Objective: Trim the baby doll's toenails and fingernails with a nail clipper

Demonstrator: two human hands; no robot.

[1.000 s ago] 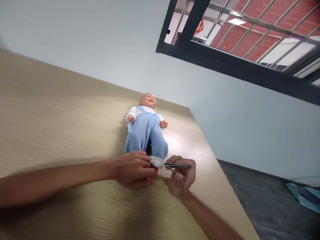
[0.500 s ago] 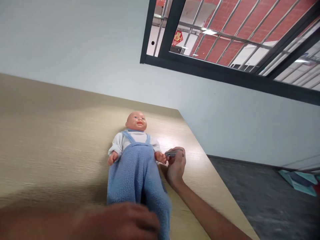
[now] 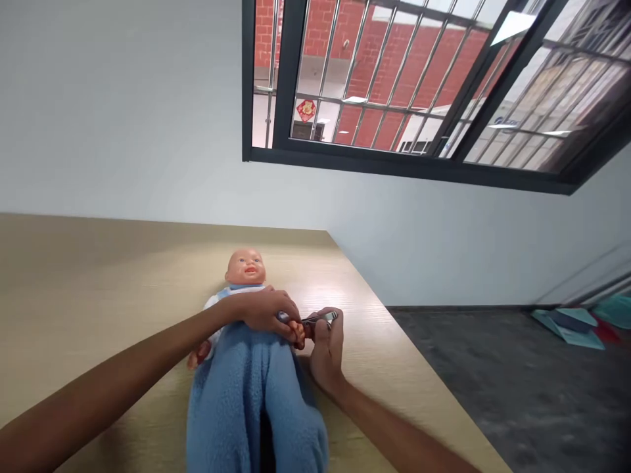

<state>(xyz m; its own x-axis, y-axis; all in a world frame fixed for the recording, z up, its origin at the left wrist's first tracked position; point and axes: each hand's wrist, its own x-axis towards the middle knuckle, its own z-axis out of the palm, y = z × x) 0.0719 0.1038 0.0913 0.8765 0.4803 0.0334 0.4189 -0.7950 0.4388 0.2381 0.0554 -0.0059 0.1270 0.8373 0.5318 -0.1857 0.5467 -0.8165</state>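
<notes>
A baby doll (image 3: 245, 266) in blue fleece overalls and a white shirt lies on its back on a tan wooden table (image 3: 98, 276), head toward the far wall. My left hand (image 3: 269, 312) reaches across the doll's chest and closes its fingers on the doll's right-side hand (image 3: 298, 330). My right hand (image 3: 326, 345) rests on the table beside the doll and grips a small metal nail clipper (image 3: 320, 319), its tip at the doll's fingers. The doll's other hand (image 3: 195, 358) lies free at the left.
The table's right edge runs diagonally down to a dark grey floor (image 3: 493, 368). A barred, dark-framed window (image 3: 394, 85) sits in the pale wall behind. Teal and red flat things (image 3: 572, 325) lie on the floor at far right.
My left hand left the doll's foot and now holds the doll's hand. My right hand carried the clipper from the foot up to that hand. The view moved closer and levelled out.
</notes>
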